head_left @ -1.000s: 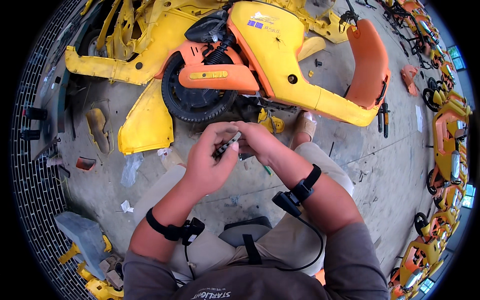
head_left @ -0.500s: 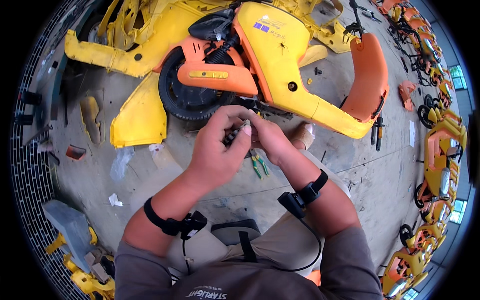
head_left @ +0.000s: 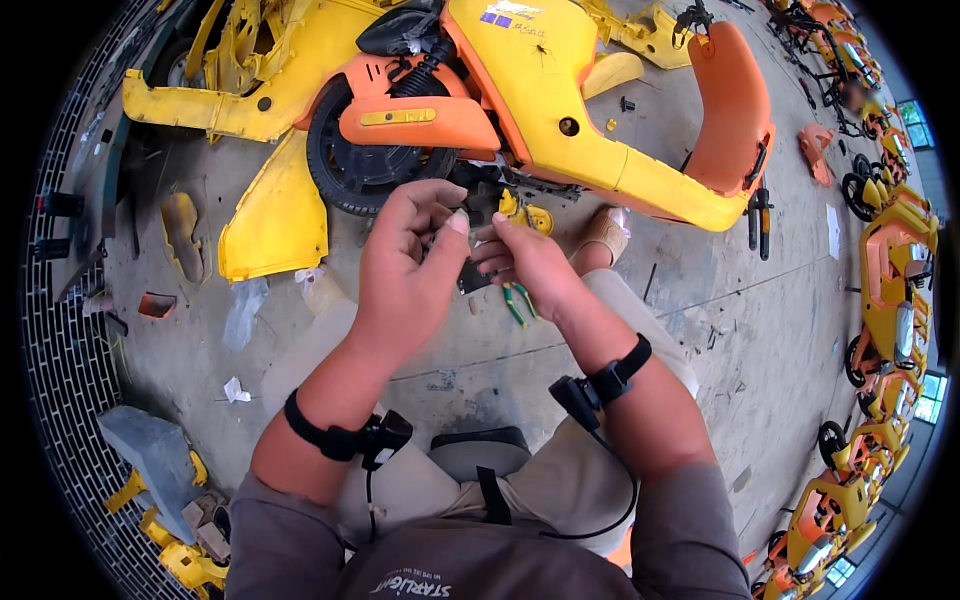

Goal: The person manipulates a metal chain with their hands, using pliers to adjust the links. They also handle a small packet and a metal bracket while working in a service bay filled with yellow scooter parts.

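Observation:
Both my hands are raised in front of a yellow and orange scooter (head_left: 540,90) lying on its side. My left hand (head_left: 405,265) is closed, with curled fingers and the thumb toward them. Something small and dark seems to be inside it, mostly hidden by the fingers. My right hand (head_left: 535,265) is close beside it, its fingers stretched out and the thumb apart, with nothing plainly held. Beneath the hands, green-handled pliers (head_left: 516,306) lie on the floor. The scooter's black wheel (head_left: 350,165) is just beyond my left hand.
Yellow body panels (head_left: 275,215) are piled at the far left. A small yellow part (head_left: 540,220) lies by my right shoe (head_left: 603,238). A clear plastic bag (head_left: 245,310) and white scrap (head_left: 236,390) lie left. Several scooters (head_left: 890,270) line the right side.
My hands have drawn apart from being pressed together around a small dark part. The right fingers have straightened. The view has shifted slightly, so the scooter appears higher and further left.

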